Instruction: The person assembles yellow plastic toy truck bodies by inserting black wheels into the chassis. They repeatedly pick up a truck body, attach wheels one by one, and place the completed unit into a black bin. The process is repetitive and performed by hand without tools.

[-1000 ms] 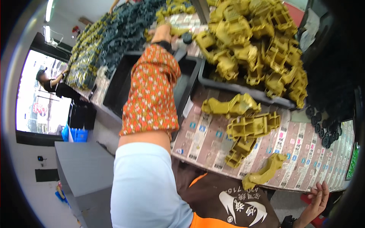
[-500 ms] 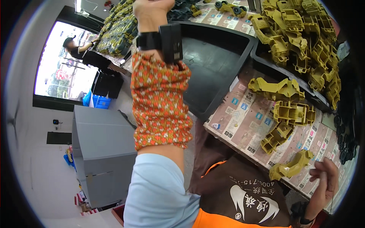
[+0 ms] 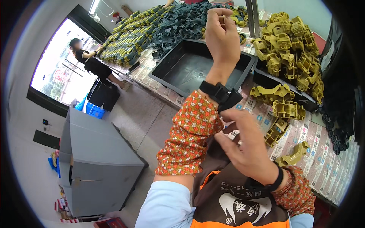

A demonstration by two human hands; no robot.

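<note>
My left hand (image 3: 223, 40) is raised over the black tray (image 3: 182, 64), its fingers loosely curled and nothing visible in them. A black strap with a small black box (image 3: 224, 95) circles that wrist. Below it, a flowered orange oversleeve (image 3: 188, 133) covers the forearm. My right hand (image 3: 247, 146) reaches across to the cuff of this oversleeve, thumb and forefinger closed on its edge just under the box. Past my right hand, several olive-yellow plastic toy vehicle bodies (image 3: 289, 109) lie on the table, one of them (image 3: 294, 154) nearest its wrist.
A heaped bin of olive-yellow bodies (image 3: 289, 45) stands at the right, with black wheels (image 3: 334, 133) below it. Dark green parts (image 3: 178, 22) and rows of assembled pieces (image 3: 129, 34) cover the far table. Another person (image 3: 89, 57) stands there. A grey cabinet (image 3: 102, 152) is at left.
My left hand has come down and right into fuller view. My right hand has moved from beside the table edge to the left oversleeve's cuff. The view has shifted.
</note>
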